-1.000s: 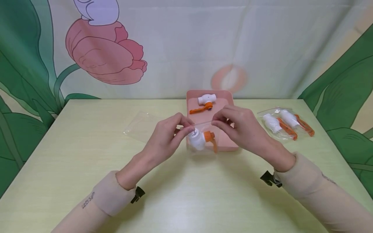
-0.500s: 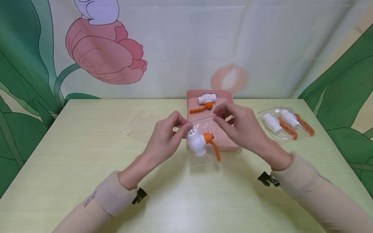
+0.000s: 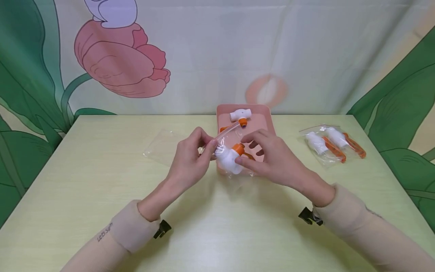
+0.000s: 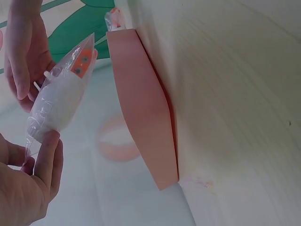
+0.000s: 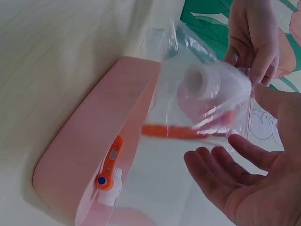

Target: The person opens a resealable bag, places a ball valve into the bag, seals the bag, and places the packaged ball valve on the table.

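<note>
A clear zip bag [image 5: 175,77] holds a white ball valve [image 3: 225,158] with an orange handle, hanging above the front of the pink tray. My left hand [image 3: 190,158] pinches the bag's top edge between thumb and fingers. Close to the bag on its right is my right hand [image 3: 278,158], fingers spread and loosely bent; the thumb overlaps the valve in the head view, and whether it touches the plastic I cannot tell. In the right wrist view the orange handle [image 5: 174,132] shows through the bag.
The pink tray [image 4: 141,99] stands at the table's back, with a loose orange-handled white ball valve [image 3: 240,114] inside. Two more bagged valves [image 3: 317,143] lie on the right. A flat clear bag [image 3: 159,148] lies left of the tray. A printed curtain hangs behind.
My right hand has let go of the bag's top edge and moved down beside the valve. The bag has tilted, its top edge now slanting up to the right. The left hand still pinches it.
</note>
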`<state>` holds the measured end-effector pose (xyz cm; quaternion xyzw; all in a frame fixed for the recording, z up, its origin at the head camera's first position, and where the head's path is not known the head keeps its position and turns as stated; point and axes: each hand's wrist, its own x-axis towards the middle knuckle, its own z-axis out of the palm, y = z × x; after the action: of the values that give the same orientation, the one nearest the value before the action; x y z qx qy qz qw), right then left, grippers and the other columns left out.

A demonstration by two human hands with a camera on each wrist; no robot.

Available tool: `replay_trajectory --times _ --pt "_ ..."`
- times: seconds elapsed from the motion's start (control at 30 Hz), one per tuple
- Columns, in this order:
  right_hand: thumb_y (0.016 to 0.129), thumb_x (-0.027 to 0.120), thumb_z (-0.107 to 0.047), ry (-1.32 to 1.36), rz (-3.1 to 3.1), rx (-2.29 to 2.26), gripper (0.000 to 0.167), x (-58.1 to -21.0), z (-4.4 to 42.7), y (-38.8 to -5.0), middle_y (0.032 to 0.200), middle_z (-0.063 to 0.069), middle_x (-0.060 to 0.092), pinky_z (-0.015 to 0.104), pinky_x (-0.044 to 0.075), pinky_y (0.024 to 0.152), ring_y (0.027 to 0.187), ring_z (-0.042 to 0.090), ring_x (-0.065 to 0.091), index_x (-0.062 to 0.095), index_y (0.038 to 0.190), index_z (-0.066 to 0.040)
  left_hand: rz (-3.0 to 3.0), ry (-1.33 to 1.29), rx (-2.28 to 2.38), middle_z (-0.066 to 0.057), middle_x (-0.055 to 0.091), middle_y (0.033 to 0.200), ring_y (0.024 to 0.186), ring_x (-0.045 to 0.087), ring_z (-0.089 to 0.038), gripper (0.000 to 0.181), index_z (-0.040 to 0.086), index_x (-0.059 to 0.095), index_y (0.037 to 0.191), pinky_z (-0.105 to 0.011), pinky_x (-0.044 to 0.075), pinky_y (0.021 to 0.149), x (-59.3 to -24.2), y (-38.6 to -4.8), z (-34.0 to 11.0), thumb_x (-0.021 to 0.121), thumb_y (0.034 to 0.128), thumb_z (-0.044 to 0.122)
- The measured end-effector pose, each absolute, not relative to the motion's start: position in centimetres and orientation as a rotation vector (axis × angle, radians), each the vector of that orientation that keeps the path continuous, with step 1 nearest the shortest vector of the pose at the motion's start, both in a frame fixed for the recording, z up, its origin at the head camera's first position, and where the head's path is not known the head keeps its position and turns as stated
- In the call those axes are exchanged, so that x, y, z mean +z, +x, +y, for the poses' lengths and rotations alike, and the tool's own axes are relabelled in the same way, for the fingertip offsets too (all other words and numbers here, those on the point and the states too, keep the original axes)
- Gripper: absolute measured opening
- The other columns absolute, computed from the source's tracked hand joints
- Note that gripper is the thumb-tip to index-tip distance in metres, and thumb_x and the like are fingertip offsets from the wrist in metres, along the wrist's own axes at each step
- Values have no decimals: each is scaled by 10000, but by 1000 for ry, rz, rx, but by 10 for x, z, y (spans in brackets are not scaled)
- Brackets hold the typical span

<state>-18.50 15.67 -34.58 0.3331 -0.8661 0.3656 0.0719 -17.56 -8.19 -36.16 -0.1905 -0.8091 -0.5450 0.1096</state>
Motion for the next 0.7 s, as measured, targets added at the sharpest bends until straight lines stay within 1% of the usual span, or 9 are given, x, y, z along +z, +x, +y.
replay_trajectory --times 0.1,0.2,0.3,0.5,0.7 --pt "847 876 -280 997 -2615 1079 495 -348 153 -183 1201 51 588 400 573 825 1023 244 617 619 1200 -45 -2362 -562 -1647 -141 653 972 897 673 -255 81 -15 547 1005 -264 601 672 -363 -175 -81 625 1011 5" --pt "821 897 -309 976 -2632 1063 560 -348 149 -181 1227 64 550 407 559 845 1025 256 603 600 1225 -61 -2346 -562 -1687 -164 636 978 917 672 -264 78 -20 531 1011 -274 604 673 -363 -175 -80 607 1018 -5" --pt "800 912 -325 949 -2645 1034 607 -348 146 -180 1216 72 529 405 537 833 1001 260 566 590 1250 -75 -2330 -553 -1735 -170 621 998 953 668 -274 72 -22 521 1022 -289 608 678 -363 -174 -78 592 1024 -11" --pt "764 938 -302 939 -2621 927 649 -350 142 -180 1102 57 532 353 486 768 943 220 495 572 1246 -71 -2308 -516 -1836 -159 606 1035 999 672 -276 81 -18 509 1039 -329 615 693 -363 -174 -76 588 1025 -11" --pt "752 943 -272 925 -2605 844 661 -353 140 -179 1113 70 562 344 498 759 972 223 519 567 1242 -35 -2321 -465 -1921 -163 590 1077 997 677 -280 74 -18 505 1062 -320 613 698 -362 -173 -75 570 1041 12"
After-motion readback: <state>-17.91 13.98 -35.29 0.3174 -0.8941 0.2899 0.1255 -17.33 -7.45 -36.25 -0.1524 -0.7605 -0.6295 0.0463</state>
